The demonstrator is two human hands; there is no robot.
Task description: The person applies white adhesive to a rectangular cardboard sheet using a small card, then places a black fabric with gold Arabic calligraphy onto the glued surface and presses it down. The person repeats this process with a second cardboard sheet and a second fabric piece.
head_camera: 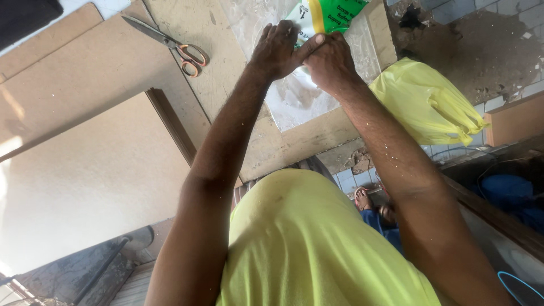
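My left hand (279, 50) and my right hand (330, 62) meet at the far edge of a wooden board (226, 68). Both grip the lower edge of a green, white and yellow printed plastic bag (326, 16) that lies on a clear plastic sheet (294, 99). The thumb of my left hand crosses over my right hand. Most of the bag's lower part is hidden by my fingers.
Scissors with orange-lined handles (173, 44) lie shut on the board to the left of my hands. A crumpled yellow plastic bag (425, 105) hangs off the board's right side. Large brown boards (85, 170) fill the left. A foot in a sandal (362, 198) shows below.
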